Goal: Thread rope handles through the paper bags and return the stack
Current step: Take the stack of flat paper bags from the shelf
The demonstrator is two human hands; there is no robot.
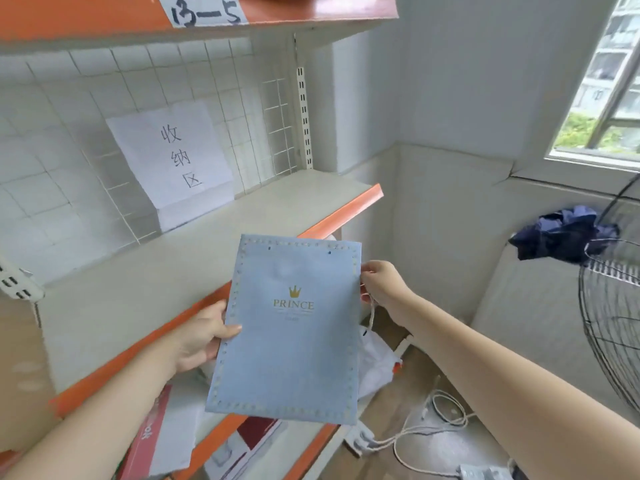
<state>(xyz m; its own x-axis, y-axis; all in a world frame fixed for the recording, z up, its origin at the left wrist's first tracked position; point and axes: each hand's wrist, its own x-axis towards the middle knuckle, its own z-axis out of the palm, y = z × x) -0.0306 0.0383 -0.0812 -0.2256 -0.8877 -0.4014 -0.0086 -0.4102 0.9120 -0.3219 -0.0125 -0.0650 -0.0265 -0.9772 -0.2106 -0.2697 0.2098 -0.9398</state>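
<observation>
**Holding the flat bag up, rope in hand, before threading**

We are holding a flat blue paper bag [289,327] between our hands, in front of the shelf [194,258]. Our left hand [199,337] is gripping its left edge, thumb on the face. Our right hand [379,284] is pinching the right edge while curling around a thin rope handle [372,311] dangling below it. No rope is passing through the holes near the top edge yet, so we judge threading is next: feeding the rope end through a hole. Beyond our hands a paper sign [173,154] is leaning on the shelf's wire grid; right of our right hand, a fan [613,320] and a window [609,81].
</observation>
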